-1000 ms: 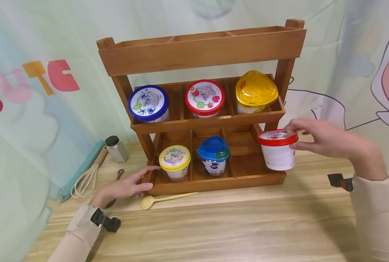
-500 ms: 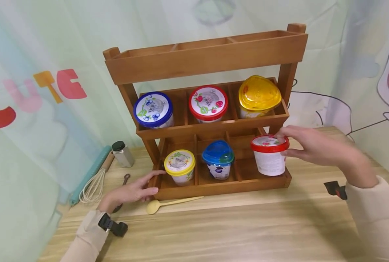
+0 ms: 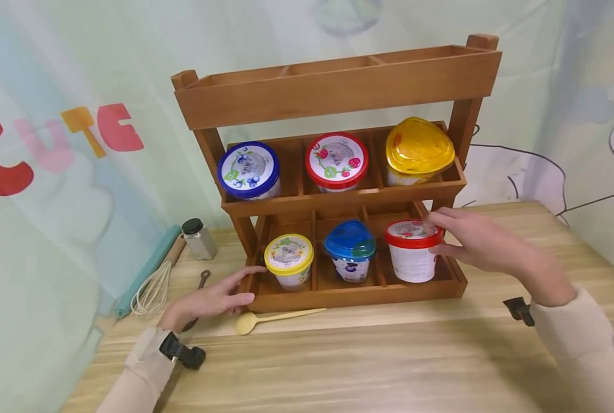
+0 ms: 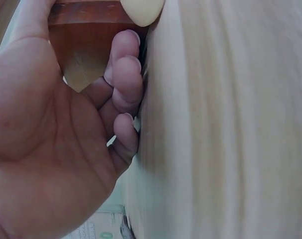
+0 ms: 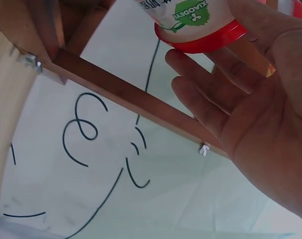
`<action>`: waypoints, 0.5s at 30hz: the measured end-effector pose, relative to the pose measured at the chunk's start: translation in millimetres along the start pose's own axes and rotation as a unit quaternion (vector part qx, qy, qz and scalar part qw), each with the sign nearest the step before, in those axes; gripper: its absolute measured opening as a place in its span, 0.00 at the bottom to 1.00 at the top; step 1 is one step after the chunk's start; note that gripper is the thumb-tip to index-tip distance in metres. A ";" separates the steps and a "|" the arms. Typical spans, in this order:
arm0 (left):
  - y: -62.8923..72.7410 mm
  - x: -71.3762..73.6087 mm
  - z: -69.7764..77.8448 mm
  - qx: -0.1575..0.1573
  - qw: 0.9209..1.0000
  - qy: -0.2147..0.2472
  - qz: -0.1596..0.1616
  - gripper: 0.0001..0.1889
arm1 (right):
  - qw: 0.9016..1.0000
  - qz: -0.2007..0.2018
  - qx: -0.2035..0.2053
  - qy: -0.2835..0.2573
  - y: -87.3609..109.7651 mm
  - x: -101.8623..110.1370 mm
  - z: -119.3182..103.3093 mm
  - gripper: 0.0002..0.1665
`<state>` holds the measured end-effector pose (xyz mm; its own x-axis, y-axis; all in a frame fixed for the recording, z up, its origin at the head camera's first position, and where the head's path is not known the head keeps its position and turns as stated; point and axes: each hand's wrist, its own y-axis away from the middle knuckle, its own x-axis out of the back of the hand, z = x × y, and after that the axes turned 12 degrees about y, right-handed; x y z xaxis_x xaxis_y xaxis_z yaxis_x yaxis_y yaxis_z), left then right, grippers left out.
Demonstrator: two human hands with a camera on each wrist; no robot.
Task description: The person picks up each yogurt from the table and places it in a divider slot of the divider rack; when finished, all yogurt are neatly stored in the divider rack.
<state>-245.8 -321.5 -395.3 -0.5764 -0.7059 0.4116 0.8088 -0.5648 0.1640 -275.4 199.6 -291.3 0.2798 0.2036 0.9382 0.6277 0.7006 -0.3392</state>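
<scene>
My right hand (image 3: 472,238) pinches a white paper tub (image 3: 412,264) by its red lid, between thumb and fingers. The tub stands upright at the lower right compartment of a brown wooden rack (image 3: 338,103); in the right wrist view its red rim (image 5: 206,45) shows beside the fingers. At the rack's lower left corner rests my left hand (image 3: 211,295), its thumb by the front board and a finger on the side wall. A yellow-lidded tub (image 3: 288,258) and a blue-lidded cup (image 3: 350,249) occupy the other lower compartments.
On the middle tier sit a dark-blue-lidded tub (image 3: 250,170), a red-lidded tub (image 3: 336,160) and a gold-lidded cup (image 3: 419,146). A yellow spoon (image 3: 247,322) lies before the rack. To the left are a jar (image 3: 199,241), a whisk (image 3: 154,287), a teal rolling pin (image 3: 147,272) and a dark spoon (image 3: 203,278).
My right hand has carried the red-lidded tub leftward and down, from beside the rack to the lower right compartment. My left hand stays at the rack's corner; the head view has shifted slightly.
</scene>
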 end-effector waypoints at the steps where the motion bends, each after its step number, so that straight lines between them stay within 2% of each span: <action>1: -0.9 -0.8 0.4 0.000 1.000 0.000 -0.002 0.31 | 1.000 -0.006 -0.001 0.000 0.5 -2.0 -0.2 0.22; 7: -4.2 -0.9 3.2 -0.001 1.000 -0.003 -0.001 0.30 | 1.000 -0.013 -0.002 0.005 0.0 -11.9 0.5 0.24; 15: -1.0 -0.3 0.5 0.003 1.000 -0.001 -0.001 0.30 | 1.000 -0.016 0.004 -0.001 -1.3 -16.9 1.7 0.25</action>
<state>-246.4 -320.5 -395.2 -0.5775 -0.7041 0.4133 0.8086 -0.5632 0.1703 -282.2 196.4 -306.7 0.2579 0.1834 0.9486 0.6303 0.7122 -0.3091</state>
